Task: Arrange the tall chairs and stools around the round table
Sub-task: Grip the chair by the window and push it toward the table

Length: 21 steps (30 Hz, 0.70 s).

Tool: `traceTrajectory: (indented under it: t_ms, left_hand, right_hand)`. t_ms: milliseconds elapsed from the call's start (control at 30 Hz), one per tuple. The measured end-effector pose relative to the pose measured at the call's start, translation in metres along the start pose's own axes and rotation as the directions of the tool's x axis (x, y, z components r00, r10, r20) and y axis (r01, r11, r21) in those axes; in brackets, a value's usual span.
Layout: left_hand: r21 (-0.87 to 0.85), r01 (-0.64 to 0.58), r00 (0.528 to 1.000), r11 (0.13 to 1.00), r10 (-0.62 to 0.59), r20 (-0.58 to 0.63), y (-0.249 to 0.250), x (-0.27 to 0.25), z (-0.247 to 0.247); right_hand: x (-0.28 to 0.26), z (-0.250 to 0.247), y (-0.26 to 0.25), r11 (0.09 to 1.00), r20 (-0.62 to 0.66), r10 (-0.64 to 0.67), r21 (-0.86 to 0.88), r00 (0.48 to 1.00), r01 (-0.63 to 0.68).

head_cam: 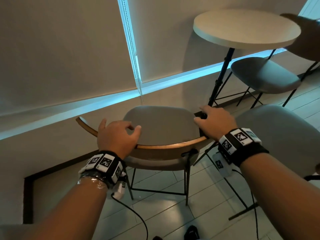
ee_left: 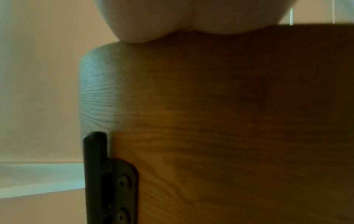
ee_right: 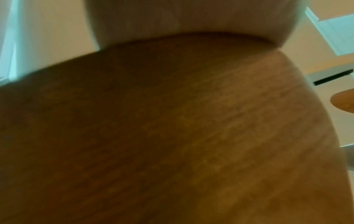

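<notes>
Gripping chair [head_cam: 161,125] backrest, both hands: left hand [head_cam: 117,134], right hand [head_cam: 214,118], fingers curled over; table [head_cam: 245,28] beyond, head-only; wrists show wood.

Room dim, warm-toned. Cold blue-white daylight is admitted only through gaps around the blind [head_cam: 60,49] — a bright vertical strip and a band along its bottom edge. A soft glare patch is seen on the floor [head_cam: 166,212]. Straight lines are bowed at head-view edges. Both wrist views are blurred — wood [ee_left: 229,121] grain smeared, out of focus.
</notes>
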<state>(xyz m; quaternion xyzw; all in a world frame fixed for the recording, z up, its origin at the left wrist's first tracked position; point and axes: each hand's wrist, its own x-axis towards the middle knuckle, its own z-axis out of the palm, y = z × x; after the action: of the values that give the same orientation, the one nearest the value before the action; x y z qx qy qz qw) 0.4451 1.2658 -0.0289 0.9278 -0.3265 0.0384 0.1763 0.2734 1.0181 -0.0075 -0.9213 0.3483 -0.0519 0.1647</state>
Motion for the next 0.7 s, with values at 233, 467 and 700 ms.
traceTrajectory:
  t_ms: [233,467,700]
  left_hand:
    - [-0.124,-0.135,0.987,0.983,0.124,-0.099,-0.021,0.03,-0.005]
    - [-0.213,-0.282,0.958,0.935,0.261,-0.122,-0.052,0.09,0.0]
    - [-0.125,-0.389,0.92,0.913,0.392,-0.001,-0.081,0.148,0.004]
  right_hand:
    - [-0.004,0.011,-0.017,0.988,0.13,0.027,-0.154,0.991,-0.006]
    - [-0.016,0.021,-0.056,0.98,0.13,0.168,-0.129,0.977,-0.152]
    - [-0.022,0.041,-0.107,0.971,0.003,0.218,-0.098,0.976,-0.216]
